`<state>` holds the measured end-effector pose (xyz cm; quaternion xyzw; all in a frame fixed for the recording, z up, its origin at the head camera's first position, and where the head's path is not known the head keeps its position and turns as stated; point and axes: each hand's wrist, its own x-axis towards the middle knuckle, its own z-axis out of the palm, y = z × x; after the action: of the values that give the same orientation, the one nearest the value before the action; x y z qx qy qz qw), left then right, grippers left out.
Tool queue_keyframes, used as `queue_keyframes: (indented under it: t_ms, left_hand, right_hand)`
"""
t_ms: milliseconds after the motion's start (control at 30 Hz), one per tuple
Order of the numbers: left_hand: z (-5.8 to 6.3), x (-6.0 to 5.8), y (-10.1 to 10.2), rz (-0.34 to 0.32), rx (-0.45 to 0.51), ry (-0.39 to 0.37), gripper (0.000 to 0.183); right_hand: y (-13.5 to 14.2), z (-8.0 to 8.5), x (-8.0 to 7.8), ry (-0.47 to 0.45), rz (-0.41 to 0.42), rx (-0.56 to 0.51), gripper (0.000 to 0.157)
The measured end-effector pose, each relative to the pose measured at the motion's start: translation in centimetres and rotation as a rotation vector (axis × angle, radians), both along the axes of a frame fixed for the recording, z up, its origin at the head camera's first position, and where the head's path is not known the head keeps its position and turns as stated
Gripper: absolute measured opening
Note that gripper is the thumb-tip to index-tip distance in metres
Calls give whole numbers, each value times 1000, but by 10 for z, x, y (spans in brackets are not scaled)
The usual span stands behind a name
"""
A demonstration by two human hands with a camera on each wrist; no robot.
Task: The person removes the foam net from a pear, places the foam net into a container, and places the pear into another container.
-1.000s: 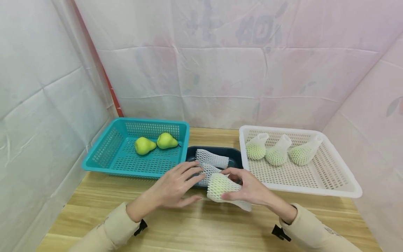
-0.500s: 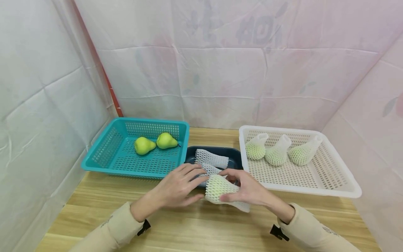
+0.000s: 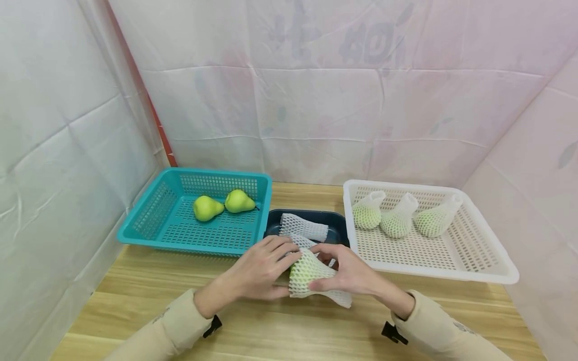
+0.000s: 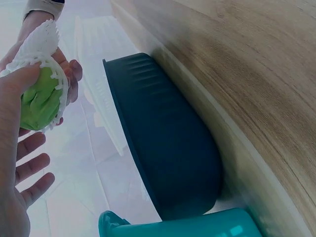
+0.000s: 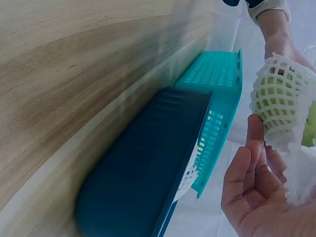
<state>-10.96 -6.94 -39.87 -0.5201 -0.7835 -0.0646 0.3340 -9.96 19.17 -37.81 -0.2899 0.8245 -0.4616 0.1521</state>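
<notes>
In the head view, a pear in a white foam net sleeve (image 3: 303, 281) is held above the table's middle, its narrow sleeve end toward the lower right. My right hand (image 3: 351, 272) grips it round the side, thumb toward me. My left hand (image 3: 259, 269) holds the wide end, fingers on the far side and thumb on the near side. The left wrist view shows the pear's bare green base (image 4: 43, 106) in the sleeve's opening, with the left thumb on the net's edge. Empty foam sleeves (image 3: 307, 228) lie in the dark blue tray (image 3: 336, 234) behind the hands.
A teal basket (image 3: 167, 239) with two bare pears (image 3: 207, 208) stands at the left. At the right, a white basket (image 3: 433, 272) holds three netted pears (image 3: 397, 220). The blue tray sits between both baskets. White sheets (image 3: 316, 105) enclose the wooden table (image 3: 293, 331).
Both hands have shifted slightly, the right one leftward with the pear. My left fingers and thumb, earlier beside the pear, have come onto its wide end. Baskets and tray have not moved.
</notes>
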Motion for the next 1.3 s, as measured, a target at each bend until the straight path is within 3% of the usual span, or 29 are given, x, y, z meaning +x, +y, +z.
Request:
queue_keyframes:
  t_ms: [433,733,1100,1300]
  left_hand:
    - [2,2,-1,24,17,-50,82]
    - [3,0,-7,20,51,-70,82]
    - [4,-2,-14,19,60,-104,79]
    - [4,-3,-19,12,79,-121,75]
  right_hand:
    - [0,2,2,14,-14,17,55]
    - [7,8,2,81,-70,84,50]
    - [12,15,5,76,-99,139,40]
    - [12,20,5,29,-107,165,36]
